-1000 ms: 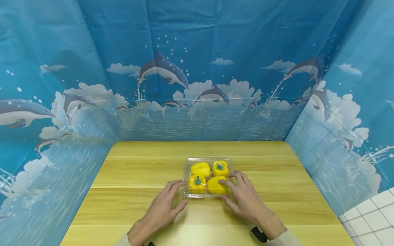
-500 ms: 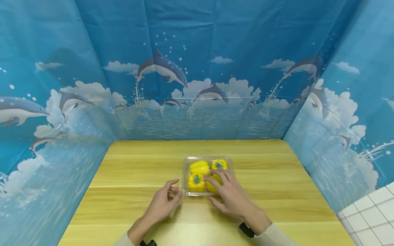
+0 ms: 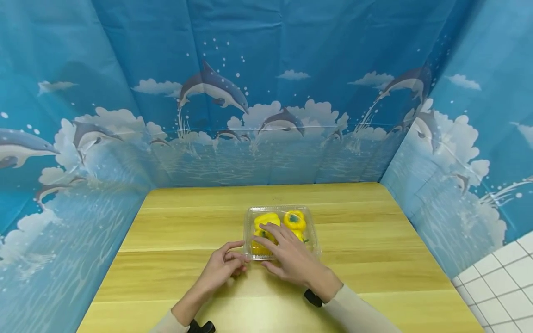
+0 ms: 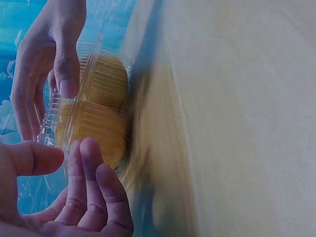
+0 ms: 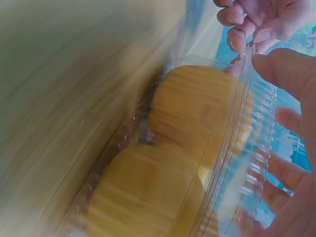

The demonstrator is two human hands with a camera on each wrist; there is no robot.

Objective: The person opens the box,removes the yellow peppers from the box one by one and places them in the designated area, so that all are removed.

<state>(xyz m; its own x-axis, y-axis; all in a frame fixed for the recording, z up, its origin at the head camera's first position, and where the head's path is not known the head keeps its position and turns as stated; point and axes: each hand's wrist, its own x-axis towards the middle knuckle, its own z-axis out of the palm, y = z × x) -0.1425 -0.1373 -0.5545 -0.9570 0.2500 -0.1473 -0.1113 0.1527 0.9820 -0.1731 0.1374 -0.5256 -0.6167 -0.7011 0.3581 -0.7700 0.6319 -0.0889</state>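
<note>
A clear plastic clamshell box [image 3: 248,222] holds several yellow bell peppers [image 3: 266,218], some showing green stems. My left hand [image 3: 222,266] is at its front left corner; in the left wrist view, the thumb and fingers [image 4: 91,158] pinch the rim there. My right hand [image 3: 293,259] reaches over the front of the lid with spread fingers. Its thumb [image 5: 279,69] lies near the front rim in the right wrist view. The front peppers are partly hidden under this hand. The lid lies over the box.
The box stands on a yellow wood-grain table [image 3: 183,222]. A blue dolphin-print curtain [image 3: 275,157] surrounds the back and sides. White floor tiles [image 3: 499,282] show at the lower right.
My right hand has slid left along the box front, from the right corner across the lid. My left hand's fingers have drawn together at the left corner.
</note>
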